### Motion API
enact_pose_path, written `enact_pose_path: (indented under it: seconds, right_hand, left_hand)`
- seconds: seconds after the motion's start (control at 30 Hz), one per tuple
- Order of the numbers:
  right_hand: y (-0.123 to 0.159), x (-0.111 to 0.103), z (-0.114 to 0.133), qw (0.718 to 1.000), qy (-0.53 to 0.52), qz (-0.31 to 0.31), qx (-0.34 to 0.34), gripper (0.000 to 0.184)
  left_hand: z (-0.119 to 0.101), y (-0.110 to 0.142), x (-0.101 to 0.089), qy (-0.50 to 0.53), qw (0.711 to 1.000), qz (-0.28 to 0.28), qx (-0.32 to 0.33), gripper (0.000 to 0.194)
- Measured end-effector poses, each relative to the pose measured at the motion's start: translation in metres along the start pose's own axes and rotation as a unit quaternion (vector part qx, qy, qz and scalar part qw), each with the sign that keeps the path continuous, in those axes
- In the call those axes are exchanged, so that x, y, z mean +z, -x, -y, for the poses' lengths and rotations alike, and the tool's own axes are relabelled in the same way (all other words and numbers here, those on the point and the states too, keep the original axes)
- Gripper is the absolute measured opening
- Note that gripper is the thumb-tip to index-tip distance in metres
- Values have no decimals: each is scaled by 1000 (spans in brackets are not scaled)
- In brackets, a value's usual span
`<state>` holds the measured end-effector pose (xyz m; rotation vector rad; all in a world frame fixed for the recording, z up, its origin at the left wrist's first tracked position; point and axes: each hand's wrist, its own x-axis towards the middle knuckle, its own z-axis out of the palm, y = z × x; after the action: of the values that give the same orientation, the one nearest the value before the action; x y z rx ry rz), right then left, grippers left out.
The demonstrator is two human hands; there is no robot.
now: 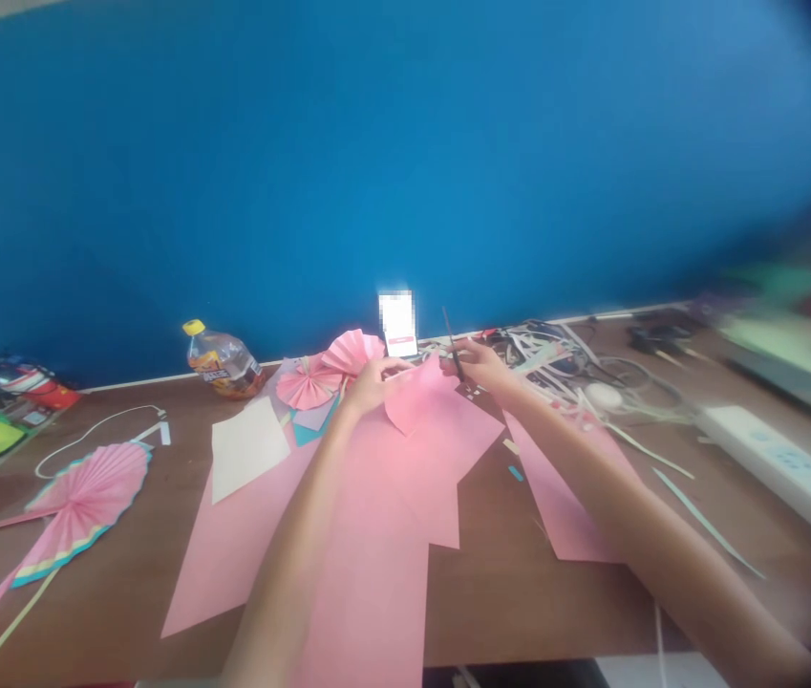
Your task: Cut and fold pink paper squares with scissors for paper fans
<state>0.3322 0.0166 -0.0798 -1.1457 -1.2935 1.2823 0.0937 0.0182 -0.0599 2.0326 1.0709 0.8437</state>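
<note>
My left hand (374,380) is closed on the edge of a piece of pink paper (411,403), which curls up between my two hands. In my right hand (485,368) is a thin dark pair of scissors (454,354), blades pointing up, just right of that paper. Larger pink paper sheets (376,573) lie under my forearms, overlapping one another. Beneath my right forearm is another pink sheet (555,497). A cream paper piece (247,449) rests on the sheets to the left, and folded pink paper fans (352,354) lie just behind my left hand.
A phone (397,325) stands against the blue wall. At left are a drink bottle (223,361) and a big pleated pink fan (86,492). Tangled paper strips (548,354) and a white power strip (784,463) sit at right. The table's front edge shows below.
</note>
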Motion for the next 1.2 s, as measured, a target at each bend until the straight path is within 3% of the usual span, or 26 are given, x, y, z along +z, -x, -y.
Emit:
enact_pose_path:
  seconds: [0.13,0.27,0.37,0.43,0.5,0.57,0.63,0.7,0.77,0.87,0.97,1.1,1.2]
  right_hand:
    - [3,15,-1,993,-103,-22,57,39]
    - [2,18,-6,989,-113,-60,80,39]
    - [3,15,-1,992,-85,-67,65,38]
    - [4,11,4,995,-67,-70,37,38]
    - [4,6,11,995,-62,-81,10,41]
    - [3,2,17,993,-77,-91,-10,45]
    - [2,-2,22,990,-108,-83,-30,45]
    - [3,-4,26,986,-142,-69,-52,43]
    - [4,-5,29,984,-161,-50,-65,43]
    - [5,-4,26,988,-145,-19,-53,45]
    - [3,-5,18,993,-109,-27,-30,48]
    - [-4,-10,5,998,-33,-59,-10,49]
    - [-10,-15,-6,997,11,-81,12,46]
  left_hand:
    - [-13,-2,11,-58,996,58,37,35]
    - [-30,1,21,-77,989,104,76,30]
    - [-45,6,20,-42,985,152,70,33]
    - [-53,10,18,31,976,213,33,37]
    - [-57,13,19,112,941,320,-13,44]
    - [-55,15,28,168,883,435,-45,47]
    - [-48,16,44,209,849,481,-59,48]
    - [-38,16,64,269,871,409,-50,51]
    - [-29,18,81,340,902,263,-45,55]
    - [-20,20,100,422,900,103,-38,53]
    - [-16,19,111,502,861,-8,-82,51]
    - [-19,13,119,571,777,-158,-214,22]
    - [-23,10,122,634,699,-159,-290,8]
